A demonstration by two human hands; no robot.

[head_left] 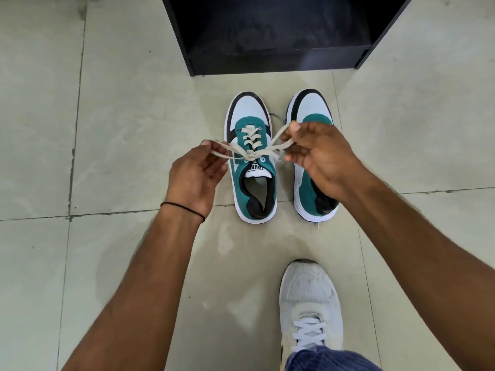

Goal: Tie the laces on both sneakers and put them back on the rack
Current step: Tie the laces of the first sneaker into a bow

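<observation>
Two teal, white and black sneakers stand side by side on the tiled floor, toes pointing at the rack. The left sneaker (249, 124) has cream laces (250, 147) drawn into a knot over its tongue. My left hand (194, 178) pinches a lace loop pulled out to the left. My right hand (318, 159) pinches the other loop, pulled out to the right, and it covers much of the right sneaker (313, 108). The right sneaker's laces are mostly hidden; a loose end lies between the shoes.
A black shoe rack (276, 61) stands just beyond the sneakers, its low shelf dark and open toward me. My own foot in a white sneaker (309, 303) rests on the floor near the bottom right. Grey floor tiles (107, 129) spread all around.
</observation>
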